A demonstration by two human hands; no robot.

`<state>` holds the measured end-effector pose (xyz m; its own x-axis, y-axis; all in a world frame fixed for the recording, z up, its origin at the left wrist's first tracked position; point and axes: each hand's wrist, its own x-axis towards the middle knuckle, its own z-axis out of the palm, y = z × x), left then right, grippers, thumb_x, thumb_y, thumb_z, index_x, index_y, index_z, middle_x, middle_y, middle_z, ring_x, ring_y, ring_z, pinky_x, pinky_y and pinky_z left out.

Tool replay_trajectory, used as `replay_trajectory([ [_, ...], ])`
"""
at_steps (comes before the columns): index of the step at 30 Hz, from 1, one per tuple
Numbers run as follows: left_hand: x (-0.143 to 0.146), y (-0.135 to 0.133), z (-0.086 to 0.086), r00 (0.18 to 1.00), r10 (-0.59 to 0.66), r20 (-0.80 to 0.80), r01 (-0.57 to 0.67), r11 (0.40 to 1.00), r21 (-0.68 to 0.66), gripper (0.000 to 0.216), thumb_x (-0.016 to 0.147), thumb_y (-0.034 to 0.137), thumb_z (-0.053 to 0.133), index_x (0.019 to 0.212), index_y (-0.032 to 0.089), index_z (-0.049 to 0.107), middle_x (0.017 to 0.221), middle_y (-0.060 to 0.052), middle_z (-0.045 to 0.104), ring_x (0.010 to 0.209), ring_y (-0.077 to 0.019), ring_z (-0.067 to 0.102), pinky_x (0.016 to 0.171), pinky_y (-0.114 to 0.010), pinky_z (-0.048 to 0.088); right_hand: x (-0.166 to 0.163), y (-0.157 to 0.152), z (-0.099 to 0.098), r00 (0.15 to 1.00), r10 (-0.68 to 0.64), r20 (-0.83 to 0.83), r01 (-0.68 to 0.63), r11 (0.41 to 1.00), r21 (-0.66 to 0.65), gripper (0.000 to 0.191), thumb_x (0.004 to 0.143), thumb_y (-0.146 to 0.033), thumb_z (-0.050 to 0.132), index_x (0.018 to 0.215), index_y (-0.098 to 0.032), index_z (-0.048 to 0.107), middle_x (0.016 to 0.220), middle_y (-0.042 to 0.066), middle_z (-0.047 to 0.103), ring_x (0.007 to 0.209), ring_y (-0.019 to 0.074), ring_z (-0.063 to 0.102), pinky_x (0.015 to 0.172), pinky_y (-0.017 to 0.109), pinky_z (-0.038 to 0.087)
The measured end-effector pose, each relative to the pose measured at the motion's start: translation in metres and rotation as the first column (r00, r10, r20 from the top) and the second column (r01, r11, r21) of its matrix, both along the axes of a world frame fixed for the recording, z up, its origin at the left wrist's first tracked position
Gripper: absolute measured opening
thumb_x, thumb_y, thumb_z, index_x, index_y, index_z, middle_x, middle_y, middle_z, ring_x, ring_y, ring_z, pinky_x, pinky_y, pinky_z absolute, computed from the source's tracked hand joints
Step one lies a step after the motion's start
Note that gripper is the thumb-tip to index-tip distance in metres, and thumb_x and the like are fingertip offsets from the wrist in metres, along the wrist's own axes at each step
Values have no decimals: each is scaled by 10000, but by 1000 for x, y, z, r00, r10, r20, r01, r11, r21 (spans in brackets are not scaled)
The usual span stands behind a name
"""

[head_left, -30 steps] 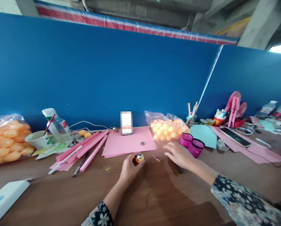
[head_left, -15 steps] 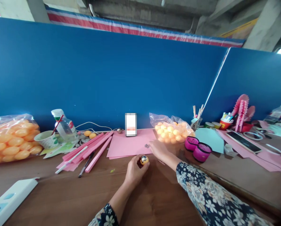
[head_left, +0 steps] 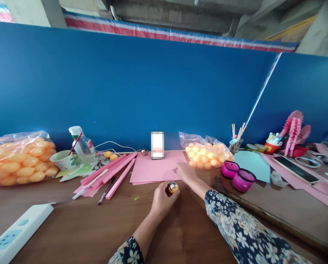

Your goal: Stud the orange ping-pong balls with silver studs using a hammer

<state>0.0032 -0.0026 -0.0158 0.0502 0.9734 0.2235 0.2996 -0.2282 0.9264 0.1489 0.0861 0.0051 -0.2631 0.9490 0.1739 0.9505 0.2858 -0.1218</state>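
Observation:
My left hand (head_left: 164, 200) is curled round an orange ball (head_left: 176, 190) just above the brown table, thumb on the near side. A shiny silver piece (head_left: 173, 186) covers the ball's top. Farther forward, my right hand (head_left: 187, 173) reaches over the right edge of the pink paper (head_left: 146, 170). Its fingertips are pinched together at a cluster of small silver beads (head_left: 175, 170). The cluster is slightly blurred, and part of my right fingers is hidden behind the hand.
A phone-like upright rectangle (head_left: 157, 146) stands behind the paper. Bags of orange balls (head_left: 205, 156) lie right and far left. Pink strips (head_left: 114, 170), a pen (head_left: 106, 190), a paper cup (head_left: 62, 161), a power strip (head_left: 18, 233), magenta cuffs (head_left: 242, 180) and a phone (head_left: 295, 169) surround the area.
The view has shifted slightly, so most things sit farther right in the picture. My left hand still holds the ball, and my right hand stays at the silver beads.

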Motion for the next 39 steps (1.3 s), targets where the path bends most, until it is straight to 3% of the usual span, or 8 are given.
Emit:
replay_trajectory([
  [7,0,1,-4,1000,-2,9,2,1000,0,343,671,290,608,989,162,616,906,-73,671,813,-192,623,742,-285,483,6,3,-5,986,-41,-161,45,999,26,161,866,-151,396,930,-159,544,964,81,579,840,170,546,696,242,375],
  [13,0,1,-2,1000,0,25,1,1000,-23,361,672,292,611,1005,150,610,901,-78,671,781,-185,625,712,-279,493,6,-8,-2,920,-1,-393,29,998,63,135,820,-130,439,879,-154,558,932,68,602,840,156,566,749,243,415],
  [18,0,0,2,995,-3,103,6,1000,-27,366,682,289,612,1017,140,604,905,-75,673,790,-181,627,720,-273,496,-3,-40,4,820,69,-568,-41,997,63,143,853,-216,414,906,-175,541,854,28,640,748,130,605,700,225,470],
  [24,-1,0,6,976,7,219,4,999,-53,339,712,333,601,983,129,607,865,-63,679,776,-177,625,698,-260,494,-9,-74,-2,519,114,-847,-105,992,69,87,811,-217,490,848,-185,561,844,37,642,784,168,614,746,268,483],
  [28,-3,0,9,972,62,226,-42,995,-94,355,700,347,612,987,138,610,863,-51,682,777,-176,625,701,-261,491,-9,-79,-12,457,87,-885,-14,996,90,130,829,-279,496,845,-180,578,824,53,643,768,191,609,728,286,479],
  [34,-2,2,10,972,81,223,-57,992,-112,371,690,339,627,1000,137,603,874,-57,682,798,-187,627,712,-271,492,-10,-78,-27,351,-2,-936,-59,998,-25,239,834,-397,491,840,-176,583,785,57,643,665,187,590,627,277,475],
  [39,-2,2,10,965,114,238,-83,987,-135,384,691,335,629,1015,131,600,911,-69,681,829,-189,624,745,-276,487,-10,-76,-27,327,-30,-945,-57,997,-52,261,826,-434,490,778,-185,552,683,21,582,584,156,527,535,242,435],
])
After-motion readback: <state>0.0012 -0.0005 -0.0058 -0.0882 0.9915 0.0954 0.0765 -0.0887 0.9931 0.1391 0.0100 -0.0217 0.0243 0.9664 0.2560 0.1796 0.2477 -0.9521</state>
